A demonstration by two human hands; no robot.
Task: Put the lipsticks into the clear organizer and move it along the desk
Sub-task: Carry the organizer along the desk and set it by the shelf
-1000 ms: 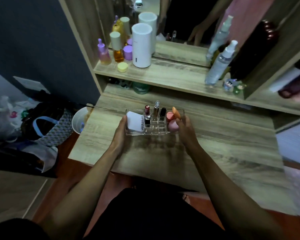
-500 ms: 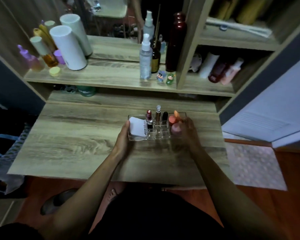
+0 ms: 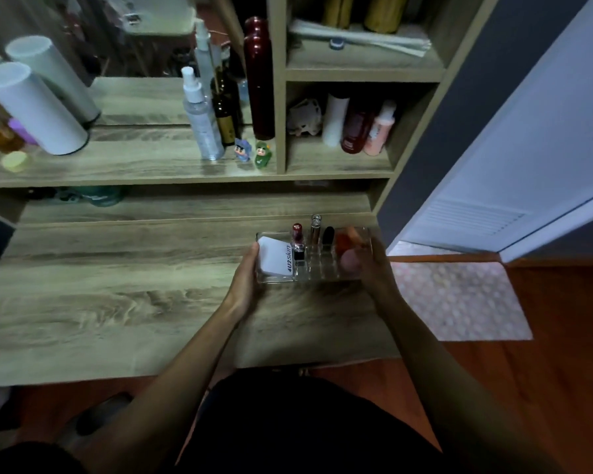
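Right now we are gripping the organizer by its two short ends — our left hand clamped on the end by the white card, our right hand wrapped round the end with the pink sponges. It is sitting near the counter's right edge, close to the back, with three lipsticks standing upright in its slots. We are judging the main risk to be the edge itself: if we are sliding further right, the tray's end is running out of wood and tipping toward the floor. The lipsticks are standing tall and loose, so a jerk or a tilt is toppling them — and clear plastic is slippery under bare fingers, so a weak squeeze could let it drop.
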